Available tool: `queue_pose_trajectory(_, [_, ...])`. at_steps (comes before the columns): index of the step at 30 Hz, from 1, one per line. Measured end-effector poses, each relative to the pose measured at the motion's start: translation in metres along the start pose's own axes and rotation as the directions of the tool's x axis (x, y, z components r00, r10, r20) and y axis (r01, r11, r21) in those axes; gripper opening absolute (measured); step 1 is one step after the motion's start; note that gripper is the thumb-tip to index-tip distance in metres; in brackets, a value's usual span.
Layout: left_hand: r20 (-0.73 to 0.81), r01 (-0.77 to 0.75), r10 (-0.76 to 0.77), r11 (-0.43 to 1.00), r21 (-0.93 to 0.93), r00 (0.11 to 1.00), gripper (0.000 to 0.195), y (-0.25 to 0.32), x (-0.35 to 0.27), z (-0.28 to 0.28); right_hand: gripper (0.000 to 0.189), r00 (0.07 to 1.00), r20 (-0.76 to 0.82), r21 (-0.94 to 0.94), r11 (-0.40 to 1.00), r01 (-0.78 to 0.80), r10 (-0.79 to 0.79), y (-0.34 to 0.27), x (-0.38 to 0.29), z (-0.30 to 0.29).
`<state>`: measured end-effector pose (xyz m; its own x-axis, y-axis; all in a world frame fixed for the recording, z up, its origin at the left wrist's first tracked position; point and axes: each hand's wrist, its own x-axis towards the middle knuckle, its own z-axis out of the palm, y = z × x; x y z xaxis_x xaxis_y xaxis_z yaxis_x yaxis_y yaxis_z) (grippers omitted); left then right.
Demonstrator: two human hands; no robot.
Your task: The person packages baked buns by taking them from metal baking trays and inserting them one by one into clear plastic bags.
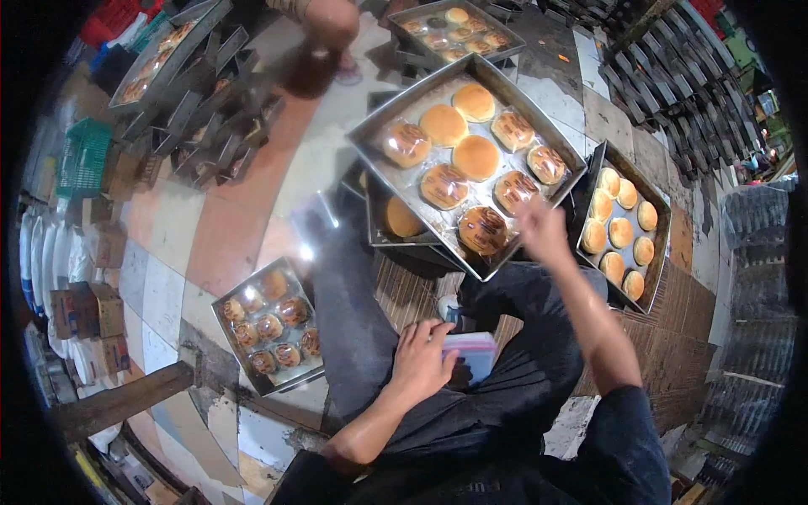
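A square metal baking tray (413,205) rests tilted on more trays in front of my knees. It holds several round buns; three are bare, such as one golden bun (475,158), and the others are in clear printed wrappers. My right hand (541,230), slightly blurred, is over the tray's near right edge, beside a wrapped bun (516,191); its fingertips are unclear, so whether it grips anything cannot be told. Another wrapped bun (483,230) lies at the near corner. In my lap, my left hand (424,363) holds a stack of flat plastic wrappers (470,353).
A tray of bare buns (659,252) stands at right, a tray of wrapped buns (268,385) at lower left. Stacked trays (202,120) rise at upper left, another bun tray (517,47) at top. Another person's leg (331,25) is nearby. A wooden beam (126,401) juts in.
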<state>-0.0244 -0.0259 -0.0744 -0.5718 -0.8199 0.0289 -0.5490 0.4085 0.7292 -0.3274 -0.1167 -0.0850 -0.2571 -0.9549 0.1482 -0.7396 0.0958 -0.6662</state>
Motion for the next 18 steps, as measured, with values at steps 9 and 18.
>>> queue_pose_trajectory(9, [0.096, -0.18, 0.173, 0.982, 0.06, 0.98, 0.014, -0.007, -0.007, 0.02, 0.021, 0.94, 0.313, 0.098, 0.989, 0.111, -0.136, -0.073, -0.178, 0.002])
queue_pose_trajectory(18, [0.139, 0.158, -0.14, 0.979, -0.129, 0.98, 0.032, 0.001, 0.001, 0.014, 0.024, 0.841, 0.363, 0.255, 0.911, 0.324, -0.401, -0.037, -0.165, 0.008])
